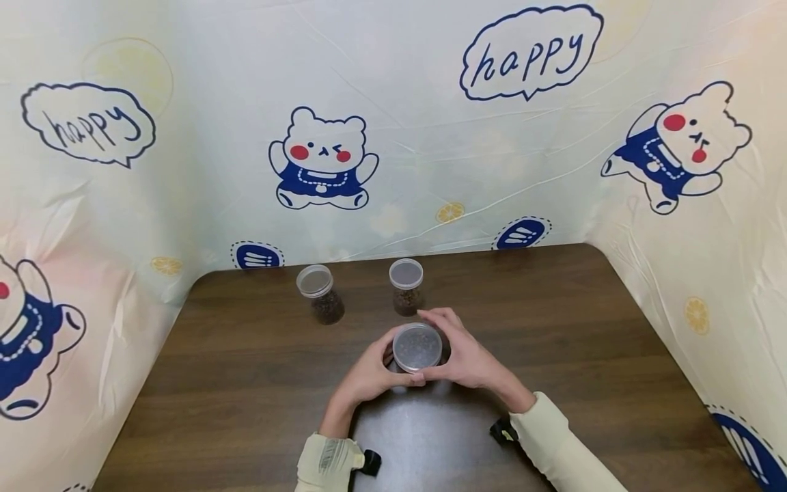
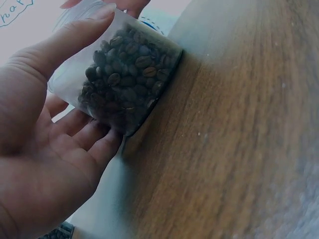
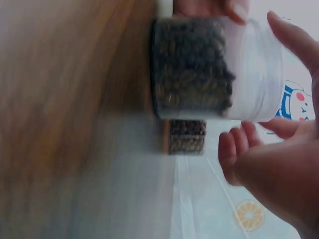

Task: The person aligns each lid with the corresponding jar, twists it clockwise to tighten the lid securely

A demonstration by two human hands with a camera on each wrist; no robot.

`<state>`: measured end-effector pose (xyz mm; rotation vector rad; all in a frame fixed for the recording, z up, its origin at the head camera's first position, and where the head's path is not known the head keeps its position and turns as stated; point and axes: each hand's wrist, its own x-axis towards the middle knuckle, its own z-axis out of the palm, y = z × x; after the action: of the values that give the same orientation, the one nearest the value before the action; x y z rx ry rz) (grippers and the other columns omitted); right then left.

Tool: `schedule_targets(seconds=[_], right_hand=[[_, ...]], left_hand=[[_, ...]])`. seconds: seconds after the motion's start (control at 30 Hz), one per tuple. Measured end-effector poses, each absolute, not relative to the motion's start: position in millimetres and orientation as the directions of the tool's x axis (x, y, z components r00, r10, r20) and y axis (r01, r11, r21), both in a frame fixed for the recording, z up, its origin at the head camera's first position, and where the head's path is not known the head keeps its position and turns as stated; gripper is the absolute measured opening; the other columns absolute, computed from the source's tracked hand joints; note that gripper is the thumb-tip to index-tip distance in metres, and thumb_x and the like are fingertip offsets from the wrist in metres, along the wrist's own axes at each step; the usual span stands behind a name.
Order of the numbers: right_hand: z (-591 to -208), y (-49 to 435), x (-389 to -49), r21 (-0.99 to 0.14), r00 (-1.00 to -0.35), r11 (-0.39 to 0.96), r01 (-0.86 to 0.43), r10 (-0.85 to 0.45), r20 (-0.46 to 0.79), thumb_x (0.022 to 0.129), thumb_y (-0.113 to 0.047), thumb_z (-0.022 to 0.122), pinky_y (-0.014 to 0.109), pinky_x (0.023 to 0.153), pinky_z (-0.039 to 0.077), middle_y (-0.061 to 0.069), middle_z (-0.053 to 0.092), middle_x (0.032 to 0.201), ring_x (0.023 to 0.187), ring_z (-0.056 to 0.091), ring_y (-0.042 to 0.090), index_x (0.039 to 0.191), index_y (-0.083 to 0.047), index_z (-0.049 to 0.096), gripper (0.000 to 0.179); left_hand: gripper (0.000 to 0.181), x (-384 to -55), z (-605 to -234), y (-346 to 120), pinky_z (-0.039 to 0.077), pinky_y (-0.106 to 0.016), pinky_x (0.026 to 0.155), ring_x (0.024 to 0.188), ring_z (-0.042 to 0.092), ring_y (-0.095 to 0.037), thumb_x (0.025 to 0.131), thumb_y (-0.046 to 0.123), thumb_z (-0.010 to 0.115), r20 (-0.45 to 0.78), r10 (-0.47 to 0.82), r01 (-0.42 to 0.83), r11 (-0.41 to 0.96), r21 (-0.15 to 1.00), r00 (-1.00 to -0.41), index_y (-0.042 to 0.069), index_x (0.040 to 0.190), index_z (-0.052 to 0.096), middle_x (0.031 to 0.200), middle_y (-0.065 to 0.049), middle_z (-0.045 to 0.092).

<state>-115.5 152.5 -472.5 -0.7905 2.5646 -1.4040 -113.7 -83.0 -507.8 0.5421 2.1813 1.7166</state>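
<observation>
A clear plastic jar of coffee beans (image 2: 127,74) stands on the table, tilted in the wrist views by camera angle. My left hand (image 1: 371,369) holds its side, thumb in front and fingers curled round behind. The jar's translucent lid (image 1: 417,347) faces up. Around the right side of the lid lies my right hand (image 1: 467,355), thumb near the front rim, forefinger stretched past the far rim with a small gap. Whether the right thumb touches the lid is hard to tell. Beyond the hands are two slimmer lidded jars, one left (image 1: 326,304) and one behind (image 1: 407,294), with dark contents.
The dark wood table (image 1: 553,321) extends to both sides of the hands. A printed cloth (image 1: 418,164) with bears and lettering hangs behind it and at the sides. Black straps (image 1: 370,463) are at the wrists.
</observation>
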Motion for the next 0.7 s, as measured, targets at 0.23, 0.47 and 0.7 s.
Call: schedule_targets(seconds=[0.23,0.47,0.7], right_hand=[[-473.1,152.4,-118.8,-0.765,-0.838,0.46,-0.451,-0.513,0.186,0.076,-0.037,0.096,0.043,0.104,0.05,0.004,0.054,0.139,0.129,0.051,0.021,0.151,-0.014,0.055,0.088],[-472.2,144.3,-112.1,-0.72,-0.894,0.555,-0.415,-0.398,0.209,0.066,-0.042,0.1,0.036,0.094,0.051,0.003,0.059,0.118,0.113,0.05,0.016,0.14,-0.009,0.064,0.088],[-469.2,131.2,-99.0,-0.657,-0.939,0.67,-0.345,-0.262,0.225,0.063,-0.052,0.099,0.031,0.086,0.051,0.005,0.058,0.109,0.102,0.048,0.015,0.133,-0.007,0.066,0.09]], left_hand=[[0.089,-114.9,-507.7,-82.7,0.043,-0.018,0.112,0.141,0.055,-0.019,0.079,0.021,0.095,-0.015,0.473,0.102,0.221,0.97,-0.881,0.028,0.154,0.048,0.153,0.002,0.058],[0.09,-112.9,-506.8,-81.5,0.043,-0.019,0.112,0.14,0.056,-0.025,0.077,0.018,0.096,0.01,0.455,0.13,0.233,0.964,-0.89,0.023,0.154,0.05,0.151,-0.005,0.059],[0.091,-111.5,-506.9,-78.4,0.047,-0.02,0.11,0.135,0.059,-0.023,0.071,0.017,0.099,-0.006,0.395,0.11,0.268,0.957,-0.918,0.023,0.151,0.054,0.147,-0.003,0.063]])
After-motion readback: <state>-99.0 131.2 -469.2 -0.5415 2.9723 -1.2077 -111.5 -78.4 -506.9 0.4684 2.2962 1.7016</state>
